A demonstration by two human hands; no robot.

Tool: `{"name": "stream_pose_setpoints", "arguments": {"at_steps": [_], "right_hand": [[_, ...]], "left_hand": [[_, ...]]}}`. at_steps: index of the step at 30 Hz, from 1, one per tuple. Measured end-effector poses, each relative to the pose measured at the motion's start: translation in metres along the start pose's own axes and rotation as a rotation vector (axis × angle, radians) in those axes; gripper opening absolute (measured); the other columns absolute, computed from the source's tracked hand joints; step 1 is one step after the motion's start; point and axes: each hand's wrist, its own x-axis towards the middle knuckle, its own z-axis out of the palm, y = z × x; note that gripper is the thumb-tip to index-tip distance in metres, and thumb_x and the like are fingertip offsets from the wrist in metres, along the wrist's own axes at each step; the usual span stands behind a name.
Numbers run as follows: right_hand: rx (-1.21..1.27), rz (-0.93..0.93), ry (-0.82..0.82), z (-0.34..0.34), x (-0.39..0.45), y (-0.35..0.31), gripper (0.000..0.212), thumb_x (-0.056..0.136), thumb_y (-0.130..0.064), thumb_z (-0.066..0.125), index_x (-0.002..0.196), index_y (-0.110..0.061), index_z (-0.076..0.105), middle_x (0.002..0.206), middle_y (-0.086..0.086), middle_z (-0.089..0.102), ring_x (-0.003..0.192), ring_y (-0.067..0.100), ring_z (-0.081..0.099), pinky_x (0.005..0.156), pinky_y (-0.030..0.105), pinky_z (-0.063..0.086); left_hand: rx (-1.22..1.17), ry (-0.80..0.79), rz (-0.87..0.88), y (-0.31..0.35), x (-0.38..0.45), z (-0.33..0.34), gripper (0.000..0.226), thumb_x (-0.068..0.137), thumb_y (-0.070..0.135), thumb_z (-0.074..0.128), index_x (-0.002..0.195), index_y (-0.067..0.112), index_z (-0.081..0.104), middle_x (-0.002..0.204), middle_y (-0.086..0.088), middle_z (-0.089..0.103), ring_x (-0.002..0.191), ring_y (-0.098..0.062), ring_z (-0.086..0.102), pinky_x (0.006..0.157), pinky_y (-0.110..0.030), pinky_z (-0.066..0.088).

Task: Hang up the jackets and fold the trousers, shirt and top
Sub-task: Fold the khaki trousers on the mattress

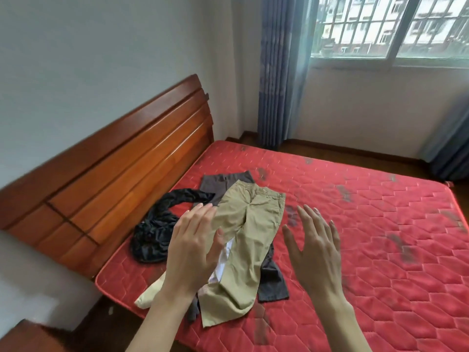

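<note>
Khaki trousers (250, 232) lie flat on the red mattress (368, 237), waistband toward the far side. Dark grey trousers (272, 280) lie underneath them, showing at the top and lower right. A crumpled black garment (154, 229) sits to the left near the headboard. A cream and white garment (149, 293) pokes out below my left hand. My left hand (193, 250) hovers open over the khaki trousers' left leg. My right hand (314, 247) hovers open just right of the trousers, holding nothing.
A wooden headboard (114, 174) runs along the left. Blue curtains (281, 72) and a barred window (396, 26) are at the back right. Dark wooden floor (355, 153) borders the far side of the mattress.
</note>
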Motion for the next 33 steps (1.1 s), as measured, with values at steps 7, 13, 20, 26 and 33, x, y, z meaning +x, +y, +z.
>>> {"name": "stream_pose_setpoints", "arguments": {"at_steps": [7,13,20,26,33], "right_hand": [[0.080,0.136,-0.014,0.080,0.072,0.003,0.055,0.103,-0.040,0.061,0.152,-0.016,0.051,0.158,0.004,0.050,0.151,0.021,0.039,0.128,0.049,0.022],[0.029,0.180,-0.063,0.124,0.124,0.019,0.055,0.104,-0.039,0.060,0.152,-0.014,0.051,0.158,0.006,0.048,0.151,0.023,0.039,0.128,0.049,0.022],[-0.074,0.215,-0.087,0.176,0.181,0.044,0.056,0.103,-0.039,0.061,0.153,-0.016,0.049,0.157,0.005,0.050,0.149,0.024,0.041,0.127,0.047,0.023],[-0.218,0.235,-0.150,0.249,0.236,0.073,0.056,0.102,-0.043,0.058,0.152,-0.017,0.051,0.156,0.005,0.052,0.149,0.024,0.043,0.127,0.049,0.022],[-0.361,0.247,-0.177,0.355,0.291,0.123,0.058,0.100,-0.044,0.059,0.149,-0.013,0.055,0.152,0.006,0.056,0.146,0.025,0.047,0.125,0.053,0.025]], "left_hand": [[0.008,-0.081,0.008,-0.060,0.081,0.070,0.050,0.109,0.042,0.039,0.143,0.011,0.058,0.146,-0.003,0.060,0.143,-0.019,0.049,0.120,-0.046,0.039],[-0.026,-0.156,-0.011,-0.099,0.130,0.125,0.047,0.107,0.039,0.044,0.142,0.011,0.059,0.146,-0.003,0.061,0.143,-0.019,0.049,0.120,-0.043,0.037],[-0.072,-0.242,0.012,-0.147,0.183,0.193,0.044,0.104,0.035,0.050,0.140,0.012,0.061,0.144,-0.003,0.062,0.142,-0.022,0.050,0.117,-0.048,0.041],[-0.135,-0.328,0.018,-0.205,0.219,0.279,0.044,0.102,0.033,0.051,0.137,0.010,0.063,0.141,-0.005,0.065,0.139,-0.023,0.053,0.116,-0.047,0.042],[-0.186,-0.409,0.026,-0.274,0.238,0.402,0.045,0.101,0.036,0.048,0.136,0.012,0.063,0.140,-0.002,0.064,0.138,-0.019,0.052,0.117,-0.038,0.038]]}}
